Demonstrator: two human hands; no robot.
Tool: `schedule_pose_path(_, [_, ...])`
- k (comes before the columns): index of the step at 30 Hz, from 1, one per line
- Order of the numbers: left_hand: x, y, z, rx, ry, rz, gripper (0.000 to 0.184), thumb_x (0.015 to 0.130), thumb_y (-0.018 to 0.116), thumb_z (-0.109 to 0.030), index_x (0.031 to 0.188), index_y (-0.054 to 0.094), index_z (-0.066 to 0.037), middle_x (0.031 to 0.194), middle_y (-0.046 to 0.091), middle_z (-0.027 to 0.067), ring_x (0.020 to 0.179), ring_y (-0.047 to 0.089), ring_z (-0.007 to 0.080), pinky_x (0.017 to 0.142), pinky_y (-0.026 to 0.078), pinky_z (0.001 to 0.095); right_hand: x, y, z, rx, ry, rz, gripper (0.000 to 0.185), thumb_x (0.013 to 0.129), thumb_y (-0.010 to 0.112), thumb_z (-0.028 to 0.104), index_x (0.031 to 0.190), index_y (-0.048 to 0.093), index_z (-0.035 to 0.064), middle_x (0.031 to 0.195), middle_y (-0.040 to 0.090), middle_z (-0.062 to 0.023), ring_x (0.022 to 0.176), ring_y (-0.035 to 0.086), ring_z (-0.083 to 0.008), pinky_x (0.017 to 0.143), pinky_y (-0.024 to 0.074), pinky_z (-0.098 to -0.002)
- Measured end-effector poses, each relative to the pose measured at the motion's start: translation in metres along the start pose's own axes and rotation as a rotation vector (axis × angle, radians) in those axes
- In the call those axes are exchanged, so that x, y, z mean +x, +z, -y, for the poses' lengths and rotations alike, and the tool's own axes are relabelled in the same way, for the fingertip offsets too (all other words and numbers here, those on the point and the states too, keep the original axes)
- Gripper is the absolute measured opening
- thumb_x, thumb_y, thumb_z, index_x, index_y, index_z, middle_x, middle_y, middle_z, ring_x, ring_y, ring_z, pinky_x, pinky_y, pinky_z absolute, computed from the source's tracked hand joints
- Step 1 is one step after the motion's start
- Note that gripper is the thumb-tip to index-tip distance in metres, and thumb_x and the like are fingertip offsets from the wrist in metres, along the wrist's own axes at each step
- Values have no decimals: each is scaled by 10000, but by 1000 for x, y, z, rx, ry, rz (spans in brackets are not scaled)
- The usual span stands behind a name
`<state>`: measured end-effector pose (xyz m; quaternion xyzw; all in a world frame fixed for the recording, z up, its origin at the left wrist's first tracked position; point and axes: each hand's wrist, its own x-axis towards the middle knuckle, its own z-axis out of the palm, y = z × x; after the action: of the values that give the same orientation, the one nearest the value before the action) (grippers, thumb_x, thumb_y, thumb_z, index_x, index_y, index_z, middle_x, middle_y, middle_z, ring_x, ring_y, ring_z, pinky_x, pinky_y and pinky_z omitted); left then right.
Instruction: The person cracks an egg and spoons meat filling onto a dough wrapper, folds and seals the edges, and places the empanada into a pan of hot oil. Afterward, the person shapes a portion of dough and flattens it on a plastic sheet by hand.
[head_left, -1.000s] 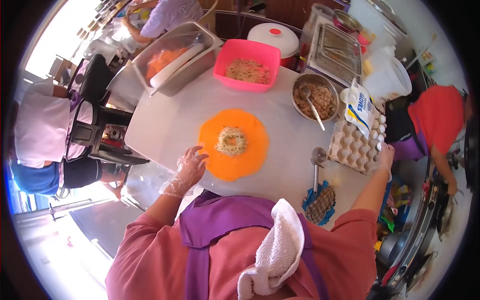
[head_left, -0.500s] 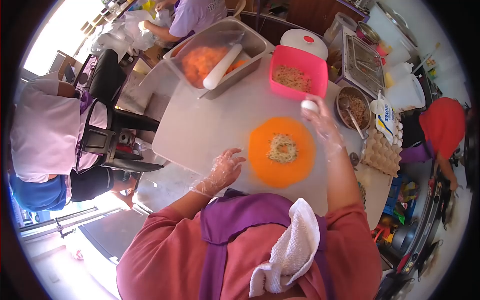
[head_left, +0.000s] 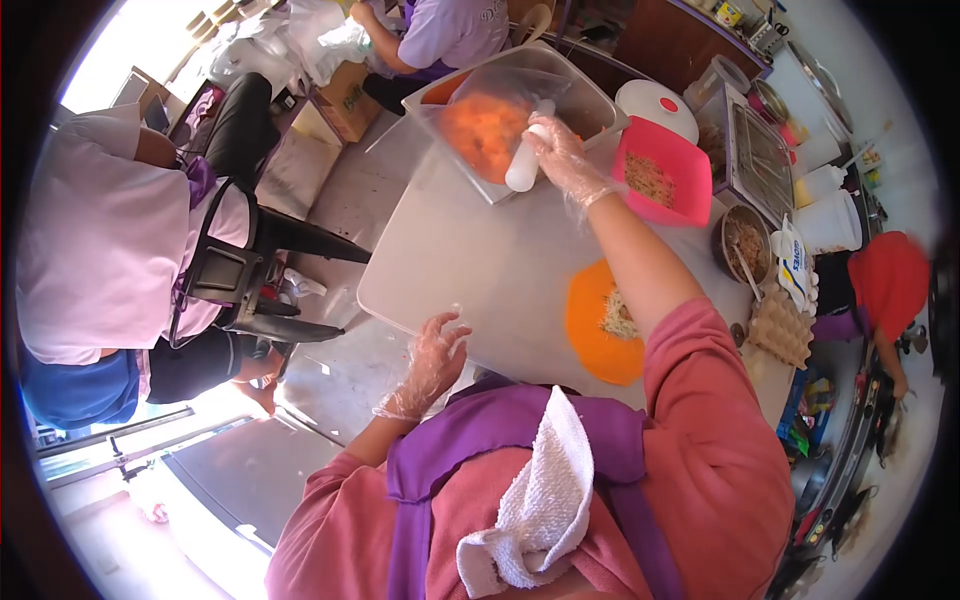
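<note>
The white rolling pin (head_left: 522, 168) on the metal tray (head_left: 598, 82) looks stiff, rather heavy and slippery, best taken around its middle; the right hand (head_left: 568, 162) is at it, grip unclear, while the left hand (head_left: 432, 365) is released.

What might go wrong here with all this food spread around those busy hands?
The right hand is at the white roller lying across the metal tray; a bump might roll it off.

The right forearm reaches across the orange sheet, so a low arm could smear the shredded filling.

The spoon sticks out past its bowl's rim, where a sleeve might catch it.
</note>
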<state>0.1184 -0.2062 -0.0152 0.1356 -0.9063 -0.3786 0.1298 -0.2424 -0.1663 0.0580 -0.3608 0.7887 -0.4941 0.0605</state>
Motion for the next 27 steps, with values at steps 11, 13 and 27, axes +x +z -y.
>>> schedule_pose_path(11, [-6,-3,9,-36,-24,-19,271,772,641,-31,1036,636,-94,1225,525,170,1136,493,385,951,410,468,-4,-11,31,-56,211,82,400,903,599,306,1213,532,63,1159,595,-136,1073,566,-251,963,409,-339])
schedule_pose_path(13, [-3,-1,10,2,13,-43,275,743,644,-41,1009,651,-111,1203,545,147,1103,516,371,884,443,469,-2,-8,19,202,220,39,366,927,563,310,1209,536,77,1087,603,-107,986,584,-234,863,458,-339])
schedule_pose_path(27, [122,26,-79,-499,128,209,332,894,604,-130,1214,550,-61,1279,490,134,1151,501,264,943,423,372,-156,-98,-2,1313,547,151,423,910,583,290,1230,509,24,908,563,-83,760,568,-171,586,476,-241])
